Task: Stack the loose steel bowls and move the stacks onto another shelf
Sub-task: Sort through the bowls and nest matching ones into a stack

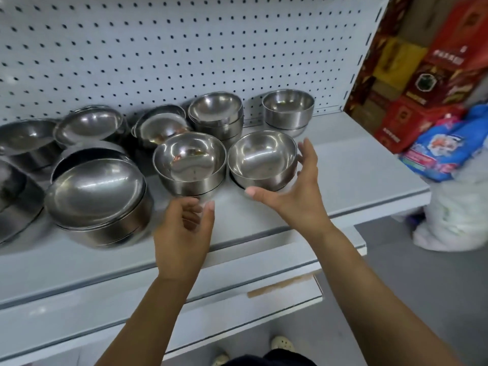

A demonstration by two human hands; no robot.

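Observation:
Several steel bowls stand on a grey shelf (pixel 356 165). Two short stacks sit at the front: one bowl stack (pixel 190 165) left of centre and another bowl stack (pixel 262 159) to its right. My right hand (pixel 295 191) is spread open around the right stack's near right side, thumb at its base, not gripping it. My left hand (pixel 184 228) hovers just below the left stack, fingers loosely curled, holding nothing. Behind stand a taller stack (pixel 216 114) and a small stack (pixel 288 109). A large tilted stack (pixel 97 199) lies at the left.
More big bowls (pixel 23 143) crowd the shelf's left end. A white pegboard (pixel 184 48) backs the shelf. Lower shelves (pixel 264 265) jut out below. Red cartons (pixel 422 75), a blue package (pixel 449 149) and a white sack (pixel 456 215) stand at the right on the floor.

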